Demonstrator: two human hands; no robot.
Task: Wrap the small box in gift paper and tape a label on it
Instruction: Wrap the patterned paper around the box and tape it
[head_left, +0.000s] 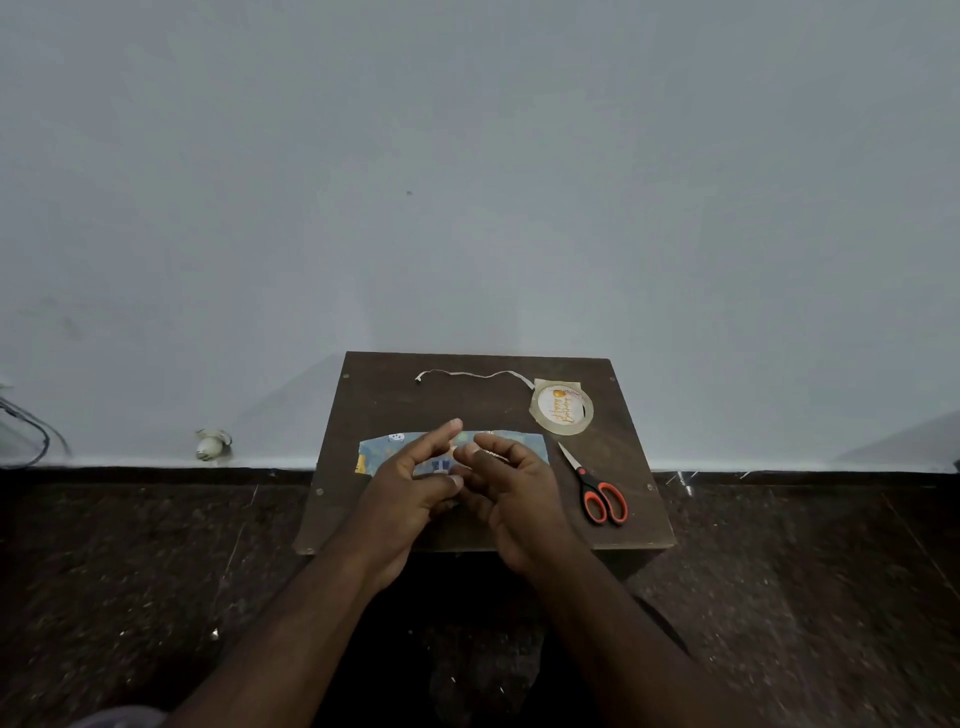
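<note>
A strip of blue patterned gift paper (382, 451) lies across the middle of a small dark wooden table (395, 395). Both hands hover just above it, fingertips meeting. My left hand (408, 488) has its index finger raised and its thumb tucked toward my right hand (517, 486), whose fingers are curled. A thin pale sliver that looks like clear tape (489, 453) is pinched between them. The small box is mostly hidden under my hands. A roll of clear tape (586, 422) at the back right has a round printed label (560, 408) lying inside it.
Orange-handled scissors (602, 499) lie at the table's right side, blades pointing back-left. A thin white strip (467, 375) curls along the back edge. The table stands against a pale wall on a dark speckled floor. A small white object (212, 444) and cables (31, 436) lie at the left.
</note>
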